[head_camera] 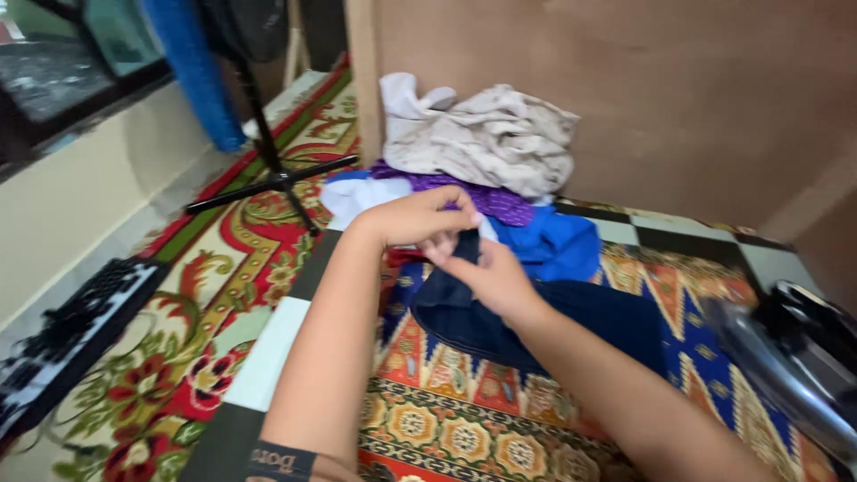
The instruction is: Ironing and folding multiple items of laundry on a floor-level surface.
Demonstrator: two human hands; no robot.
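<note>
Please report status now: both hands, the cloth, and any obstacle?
Left hand and right hand both grip the dark navy fabric garment. Garment lies on patterned mat. Heap of beige, purple and blue clothes directly behind.

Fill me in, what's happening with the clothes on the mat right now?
A person sits over a patterned mat and works on a dark navy garment with both bare hands. The left hand and the right hand pinch its upper edge close together. Behind it lies a heap of clothes: a beige piece on top, purple cloth and a bright blue one beneath. A black stand rests on the red floral carpet.
</note>
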